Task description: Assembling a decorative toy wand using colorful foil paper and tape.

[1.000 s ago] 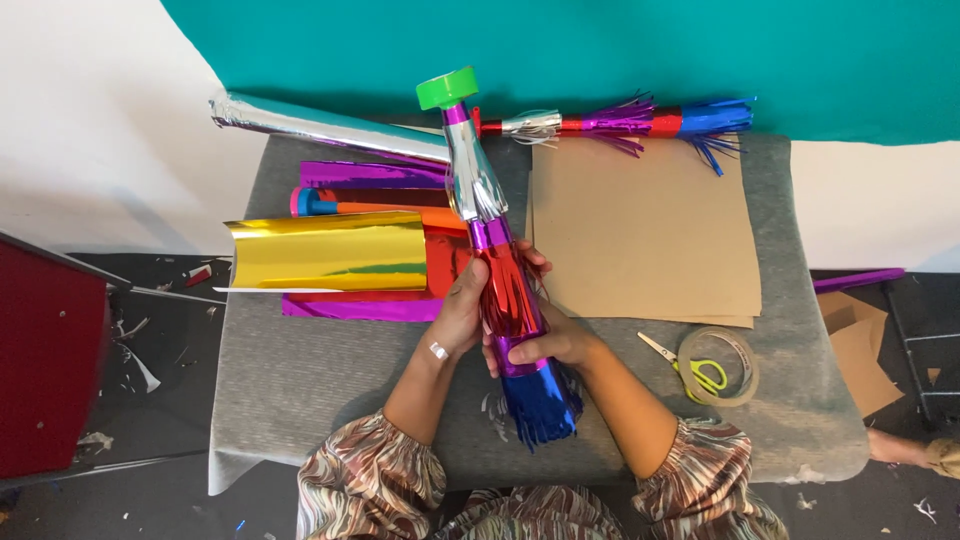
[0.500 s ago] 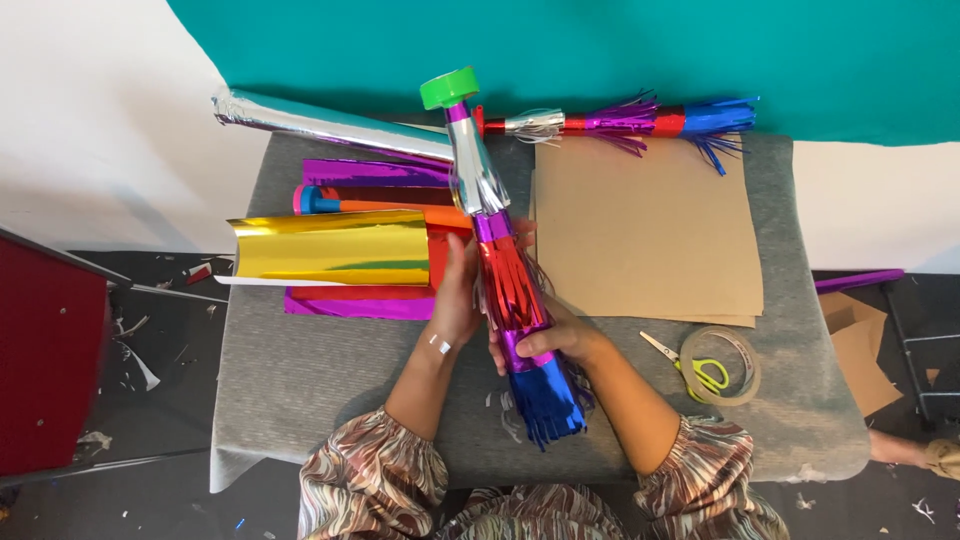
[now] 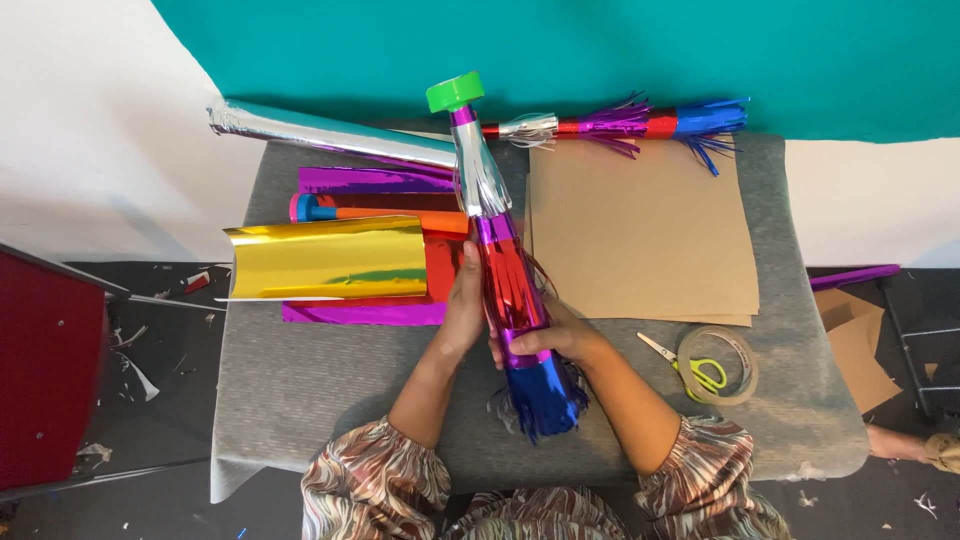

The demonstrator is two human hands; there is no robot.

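Both hands hold a long party horn (image 3: 505, 265) wrapped in fringed foil, with a green mouthpiece at the far end, then silver, red, purple and blue bands. My left hand (image 3: 462, 305) presses flat against its red part from the left. My right hand (image 3: 548, 340) wraps around the purple band just above the blue fringe. The horn lies tilted over a grey padded surface (image 3: 300, 390).
A curled gold foil sheet (image 3: 330, 258) lies over red and purple sheets at the left, beside a silver foil cone (image 3: 330, 132). Brown cardboard sheets (image 3: 640, 235), a second fringed horn (image 3: 620, 122), scissors (image 3: 690, 365) and a tape roll (image 3: 720, 365) are at the right.
The horn has swung slightly, its blue fringed end shifting a little toward me. Both hands keep their hold on it.
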